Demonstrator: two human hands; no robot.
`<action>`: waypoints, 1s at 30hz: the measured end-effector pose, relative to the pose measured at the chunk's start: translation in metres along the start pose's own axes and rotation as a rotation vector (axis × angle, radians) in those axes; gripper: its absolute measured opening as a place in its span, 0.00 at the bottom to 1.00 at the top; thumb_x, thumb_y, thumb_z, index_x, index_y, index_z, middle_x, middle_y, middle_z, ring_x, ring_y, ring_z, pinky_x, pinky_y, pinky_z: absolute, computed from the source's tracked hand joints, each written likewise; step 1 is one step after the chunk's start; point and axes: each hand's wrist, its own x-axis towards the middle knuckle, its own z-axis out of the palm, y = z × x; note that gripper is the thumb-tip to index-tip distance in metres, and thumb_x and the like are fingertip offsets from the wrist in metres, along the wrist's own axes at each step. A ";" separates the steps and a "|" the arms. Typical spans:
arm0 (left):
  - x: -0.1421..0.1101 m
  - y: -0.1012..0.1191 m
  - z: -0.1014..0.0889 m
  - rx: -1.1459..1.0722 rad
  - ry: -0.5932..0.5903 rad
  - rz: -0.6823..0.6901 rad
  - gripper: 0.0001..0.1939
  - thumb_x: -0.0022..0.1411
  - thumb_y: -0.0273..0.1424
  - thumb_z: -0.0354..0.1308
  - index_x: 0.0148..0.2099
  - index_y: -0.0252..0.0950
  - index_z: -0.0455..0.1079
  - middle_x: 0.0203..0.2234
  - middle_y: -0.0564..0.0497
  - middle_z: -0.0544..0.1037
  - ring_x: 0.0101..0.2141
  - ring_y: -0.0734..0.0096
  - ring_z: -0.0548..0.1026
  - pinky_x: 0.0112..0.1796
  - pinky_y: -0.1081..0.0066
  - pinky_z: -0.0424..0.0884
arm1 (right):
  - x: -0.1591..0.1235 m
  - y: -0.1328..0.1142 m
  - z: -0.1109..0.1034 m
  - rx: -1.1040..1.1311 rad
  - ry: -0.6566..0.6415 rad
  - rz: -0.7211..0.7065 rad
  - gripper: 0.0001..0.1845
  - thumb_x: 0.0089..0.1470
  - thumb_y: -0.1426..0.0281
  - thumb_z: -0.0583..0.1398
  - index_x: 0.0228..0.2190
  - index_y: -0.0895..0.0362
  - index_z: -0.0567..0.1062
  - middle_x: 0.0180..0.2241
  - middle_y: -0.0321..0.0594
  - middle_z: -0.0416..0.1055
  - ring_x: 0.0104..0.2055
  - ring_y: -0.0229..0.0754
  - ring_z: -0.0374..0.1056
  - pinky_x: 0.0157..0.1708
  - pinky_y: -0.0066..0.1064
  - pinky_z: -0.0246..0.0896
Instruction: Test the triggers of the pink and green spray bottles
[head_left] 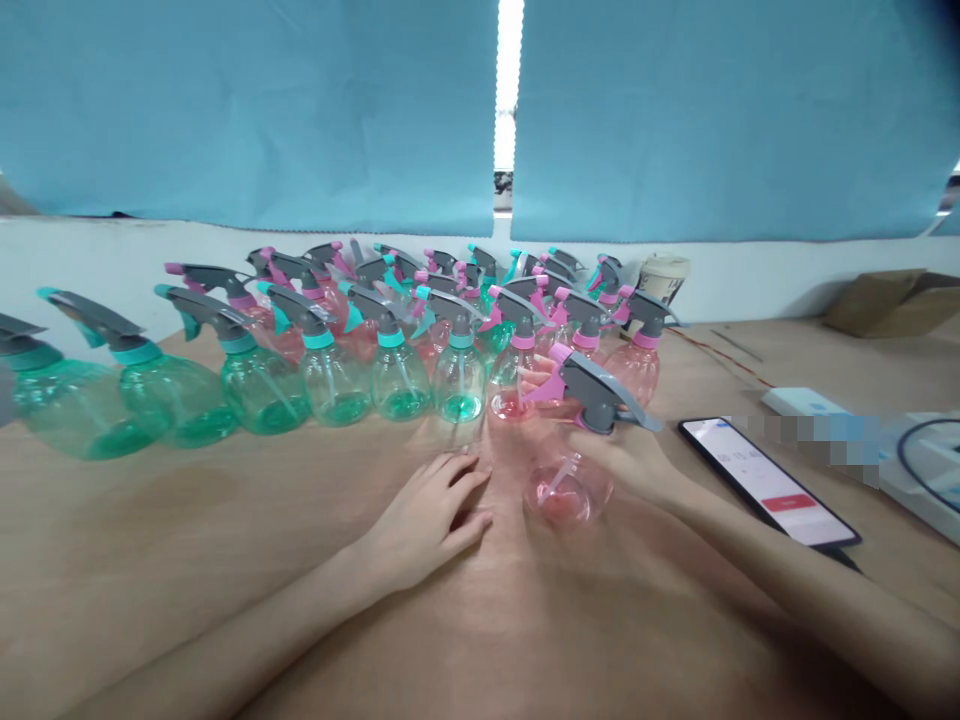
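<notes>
head view — forward and downward

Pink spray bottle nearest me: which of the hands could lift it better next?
Probably the right hand: it holds the pink spray bottle near the top. The left hand is empty and apart from it.

1. The person's right grip (615, 455) hides the neck of the transparent pink round spray bottle (562, 497).
2. The left edge crops the grey trigger head (21, 338) of the outermost transparent green round bottle (64, 405).
3. Rear grey-headed spray bottles (296, 270) overlap too closely to count.
4. Digits on the black-edged rectangular smartphone (765, 480) are blurred.
5. The right edge cuts off the brown cardboard box (874, 302).
</notes>
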 end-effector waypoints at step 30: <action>0.000 -0.001 0.002 -0.008 0.027 0.012 0.20 0.65 0.39 0.49 0.57 0.38 0.61 0.56 0.44 0.63 0.55 0.57 0.60 0.52 0.58 0.59 | 0.000 0.019 0.001 -0.006 -0.036 -0.019 0.02 0.41 0.70 0.55 0.21 0.54 0.65 0.22 0.32 0.65 0.26 0.38 0.62 0.27 0.31 0.60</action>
